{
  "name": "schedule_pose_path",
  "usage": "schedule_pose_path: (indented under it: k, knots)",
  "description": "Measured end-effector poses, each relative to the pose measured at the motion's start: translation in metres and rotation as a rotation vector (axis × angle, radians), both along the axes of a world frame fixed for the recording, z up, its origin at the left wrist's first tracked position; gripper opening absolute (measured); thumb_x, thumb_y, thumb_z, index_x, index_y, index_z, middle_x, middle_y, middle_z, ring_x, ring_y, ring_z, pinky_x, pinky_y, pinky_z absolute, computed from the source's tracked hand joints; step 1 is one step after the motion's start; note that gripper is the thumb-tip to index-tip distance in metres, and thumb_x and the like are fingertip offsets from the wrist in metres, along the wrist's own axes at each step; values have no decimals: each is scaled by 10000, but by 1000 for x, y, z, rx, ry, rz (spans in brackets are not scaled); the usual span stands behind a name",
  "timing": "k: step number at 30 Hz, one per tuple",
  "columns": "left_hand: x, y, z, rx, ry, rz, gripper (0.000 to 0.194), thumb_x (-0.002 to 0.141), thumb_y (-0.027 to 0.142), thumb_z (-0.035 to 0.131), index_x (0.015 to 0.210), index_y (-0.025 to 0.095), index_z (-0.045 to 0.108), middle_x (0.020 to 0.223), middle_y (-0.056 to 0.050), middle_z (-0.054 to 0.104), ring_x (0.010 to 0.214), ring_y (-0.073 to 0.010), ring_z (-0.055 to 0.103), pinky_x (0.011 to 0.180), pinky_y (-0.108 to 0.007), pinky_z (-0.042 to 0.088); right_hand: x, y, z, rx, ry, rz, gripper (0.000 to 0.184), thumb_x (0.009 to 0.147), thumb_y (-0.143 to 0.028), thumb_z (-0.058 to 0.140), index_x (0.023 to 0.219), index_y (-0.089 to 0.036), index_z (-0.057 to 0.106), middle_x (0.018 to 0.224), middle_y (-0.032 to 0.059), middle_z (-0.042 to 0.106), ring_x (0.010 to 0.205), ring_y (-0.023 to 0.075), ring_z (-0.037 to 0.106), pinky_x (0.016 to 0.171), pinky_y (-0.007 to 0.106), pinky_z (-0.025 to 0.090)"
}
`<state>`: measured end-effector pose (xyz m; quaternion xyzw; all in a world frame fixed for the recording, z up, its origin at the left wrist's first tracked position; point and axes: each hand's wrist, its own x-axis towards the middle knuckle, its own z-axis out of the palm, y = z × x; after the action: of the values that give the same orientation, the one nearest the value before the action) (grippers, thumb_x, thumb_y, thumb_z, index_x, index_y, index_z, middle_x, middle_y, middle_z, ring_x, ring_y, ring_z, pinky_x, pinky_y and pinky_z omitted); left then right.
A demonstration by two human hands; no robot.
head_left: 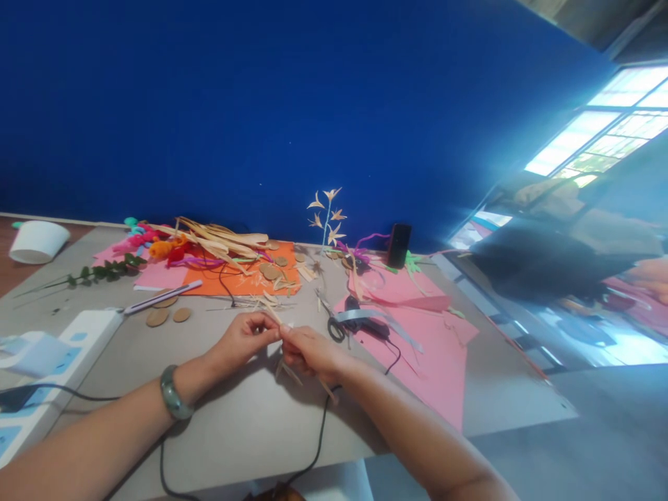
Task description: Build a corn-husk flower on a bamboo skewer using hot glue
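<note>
My left hand (249, 341) and my right hand (313, 351) meet above the middle of the table, fingertips pinched together. Between them is a pale dried-husk strip (273, 308), its end sticking out up and to the left past the fingers. More pale pieces (290, 374) hang under my right hand, and a thin stalk end (330, 391) shows below its wrist; whether these join the strip is hidden by the fingers. Scissors (335, 328) lie just right of my hands. A green bangle (175, 393) circles my left wrist.
Husk strips (224, 236) and an orange sheet (209, 278) lie at the back. A husk-flower stem (326, 226) stands by the blue wall. Pink paper (438, 376), a dark corded tool (365, 321) and a phone (399, 245) are right; a power strip (99, 327) is left. A person (574, 236) is beyond.
</note>
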<state>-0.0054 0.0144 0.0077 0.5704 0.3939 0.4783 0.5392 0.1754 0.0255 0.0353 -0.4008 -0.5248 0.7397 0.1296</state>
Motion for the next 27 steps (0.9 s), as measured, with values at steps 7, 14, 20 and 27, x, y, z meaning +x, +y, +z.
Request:
schedule_pose_path:
  k: [7,14,20,27]
  knots:
    - [-3,1,10,30,25,13,212,730,347,717,654,159,656,680,-19,613,667,-140,532,657,-256,420,8,6,17,-179,132,63,523,894,-602,380,581,-205,244,470,-94,252,380,43,115,347,157,95]
    - [-6,7,-2,-114,-108,100,213,694,344,754,669,158,653,657,-2,575,609,-111,491,570,-230,374,22,23,28,-107,191,-130,454,884,-574,391,641,-205,286,478,-98,295,378,45,89,355,151,69]
    - [-4,5,-9,-142,-98,64,223,707,348,746,651,153,654,589,20,545,543,-85,441,522,-214,340,5,7,8,134,69,-121,256,888,-448,468,812,-213,402,593,-76,438,410,46,245,375,139,179]
    - [-2,3,-6,-180,-103,70,254,693,372,752,651,143,650,547,32,531,486,-67,402,482,-205,316,2,8,-7,253,-14,-105,205,899,-424,451,893,-221,421,596,-79,444,411,51,287,371,146,206]
